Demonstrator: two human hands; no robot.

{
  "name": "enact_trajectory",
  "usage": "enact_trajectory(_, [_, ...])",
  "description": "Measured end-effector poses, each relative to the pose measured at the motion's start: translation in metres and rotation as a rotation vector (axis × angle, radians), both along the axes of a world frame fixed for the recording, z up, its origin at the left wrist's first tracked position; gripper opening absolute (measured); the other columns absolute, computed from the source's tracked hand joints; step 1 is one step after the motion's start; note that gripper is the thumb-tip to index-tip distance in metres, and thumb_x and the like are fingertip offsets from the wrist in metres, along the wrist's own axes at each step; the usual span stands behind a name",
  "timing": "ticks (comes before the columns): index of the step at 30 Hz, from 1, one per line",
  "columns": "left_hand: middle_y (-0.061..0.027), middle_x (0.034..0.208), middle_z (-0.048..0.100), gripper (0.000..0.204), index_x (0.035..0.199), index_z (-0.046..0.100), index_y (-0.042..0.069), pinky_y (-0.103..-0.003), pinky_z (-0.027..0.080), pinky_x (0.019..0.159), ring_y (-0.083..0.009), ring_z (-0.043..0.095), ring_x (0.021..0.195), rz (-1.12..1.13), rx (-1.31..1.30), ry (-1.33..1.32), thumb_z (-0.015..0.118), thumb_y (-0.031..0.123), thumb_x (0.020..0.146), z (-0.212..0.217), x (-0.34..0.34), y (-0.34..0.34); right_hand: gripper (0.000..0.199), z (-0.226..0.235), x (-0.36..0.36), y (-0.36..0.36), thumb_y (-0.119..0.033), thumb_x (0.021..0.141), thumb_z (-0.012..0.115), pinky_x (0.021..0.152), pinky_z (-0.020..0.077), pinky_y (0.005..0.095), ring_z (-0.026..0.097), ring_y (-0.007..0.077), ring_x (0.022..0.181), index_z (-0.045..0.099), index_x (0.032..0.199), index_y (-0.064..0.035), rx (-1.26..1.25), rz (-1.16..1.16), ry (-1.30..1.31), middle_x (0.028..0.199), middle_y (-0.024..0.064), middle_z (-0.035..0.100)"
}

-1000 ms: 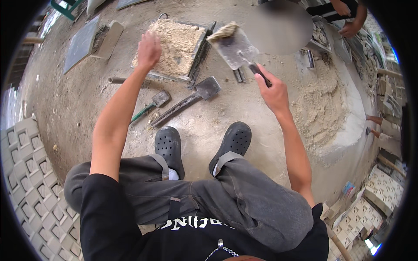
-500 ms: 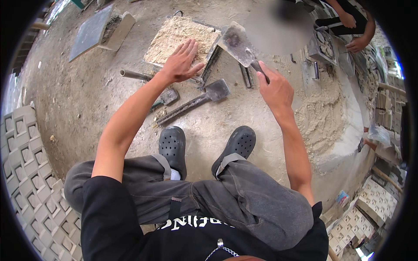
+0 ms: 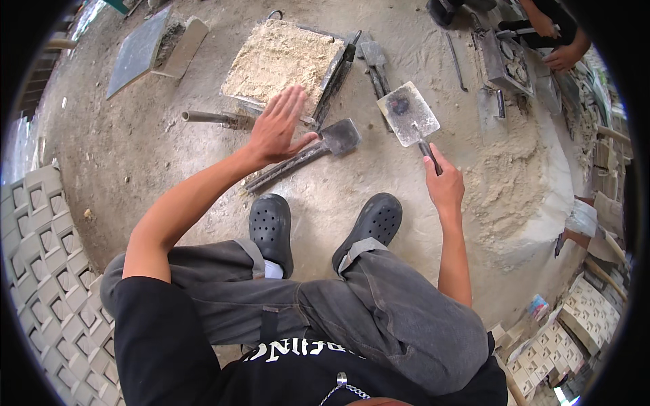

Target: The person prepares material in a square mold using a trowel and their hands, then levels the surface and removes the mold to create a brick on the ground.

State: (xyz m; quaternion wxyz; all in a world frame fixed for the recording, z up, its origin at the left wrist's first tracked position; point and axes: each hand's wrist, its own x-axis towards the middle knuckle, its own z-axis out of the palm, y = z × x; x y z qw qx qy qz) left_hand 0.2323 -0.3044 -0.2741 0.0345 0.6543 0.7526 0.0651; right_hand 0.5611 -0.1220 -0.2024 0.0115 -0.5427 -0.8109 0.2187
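Note:
My left hand [image 3: 276, 128] is open, its fingers stretched out. It hovers just in front of a square mold filled with crumbly, pale sandy mix [image 3: 281, 61], and holds nothing. My right hand [image 3: 445, 181] is closed round the dark handle of a square-bladed trowel [image 3: 410, 116], whose flat grey blade points away from me, above the floor to the right of the mold. Below my left palm lies a flat-headed metal tool [image 3: 338, 137] with a long bar handle, partly covered by the hand.
A metal pipe [image 3: 203, 117] sticks out left of the mold. A leaning slab [image 3: 139, 54] stands at the far left. Loose mix [image 3: 504, 183] lies to the right. Patterned blocks [image 3: 47, 250] are stacked at the left. A co-worker's hands [image 3: 558, 57] are near another mold [image 3: 504, 64].
My left hand has drawn back toward me, off the mix. My right hand has moved the trowel nearer and to the right, away from the mold's corner.

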Motion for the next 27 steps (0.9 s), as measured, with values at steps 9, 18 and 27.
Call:
enact_trajectory(9, [-0.0225,0.160,0.017,0.090,0.152,0.016,-0.005,-0.043,0.013,0.122,-0.0334,0.011,0.150,-0.038,-0.110,-0.049,0.034,0.064,0.097,0.017,0.011,-0.006,0.036,-0.004,-0.011,-0.003,-0.036,0.092,0.061,0.072,0.0517,0.0423,0.068,0.0363,0.081,0.067,0.125,-0.0226,-0.071,-0.001,0.105,0.090,0.0174,0.071])
enact_trajectory(18, [-0.0263,0.159,0.014,0.093,0.151,0.015,-0.008,-0.043,0.010,0.123,-0.0344,0.010,0.150,0.186,-0.103,-0.074,0.020,0.068,0.097,-0.003,-0.012,0.103,0.037,-0.009,-0.006,-0.004,-0.035,0.092,0.061,0.072,0.0518,0.0418,0.068,0.0358,0.080,0.067,0.125,-0.0194,-0.052,0.040,0.135,0.089,0.0179,0.071])
enact_trajectory(27, [-0.0205,0.151,0.038,0.075,0.143,0.040,-0.003,-0.043,0.023,0.120,-0.0320,0.031,0.144,0.213,0.069,-0.068,0.029,0.058,0.101,-0.002,-0.028,0.143,0.036,-0.016,0.007,-0.006,-0.033,0.092,0.062,0.073,0.0517,0.0413,0.068,0.0362,0.084,0.067,0.125,-0.0181,-0.098,-0.003,0.125,0.095,0.0190,0.071])
